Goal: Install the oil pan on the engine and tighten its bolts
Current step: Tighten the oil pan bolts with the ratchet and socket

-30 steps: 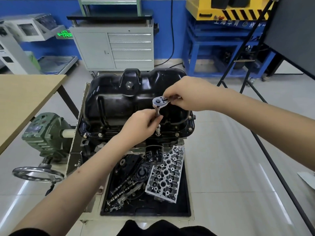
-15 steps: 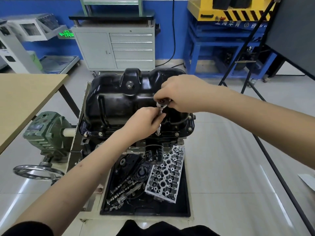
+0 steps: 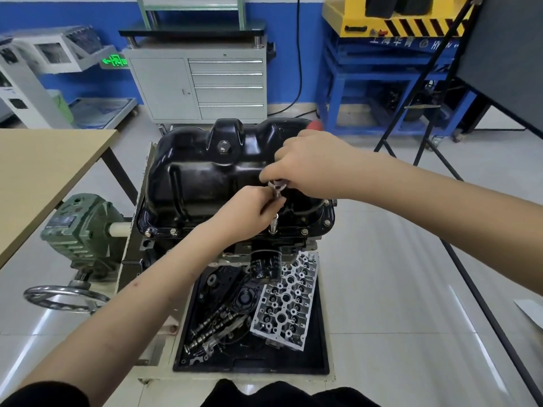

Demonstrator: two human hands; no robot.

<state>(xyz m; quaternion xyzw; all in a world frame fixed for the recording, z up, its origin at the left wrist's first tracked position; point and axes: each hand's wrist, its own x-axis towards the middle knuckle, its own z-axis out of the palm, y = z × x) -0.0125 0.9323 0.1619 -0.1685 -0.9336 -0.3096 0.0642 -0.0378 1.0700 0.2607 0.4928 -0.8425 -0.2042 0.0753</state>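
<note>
The black oil pan sits on the engine in front of you, its flange bolts lined along the near edge. Your left hand is curled around the upright extension bar, whose socket stands on the near flange, right of centre. Your right hand grips the ratchet at the top of that bar, fingers wrapped over its head, with a bit of red handle showing past your knuckles on the far side. Just below the pan an oil filter hangs from the engine. Nearer you, a black tray holds a cylinder head on the right and camshafts on the left.
</note>
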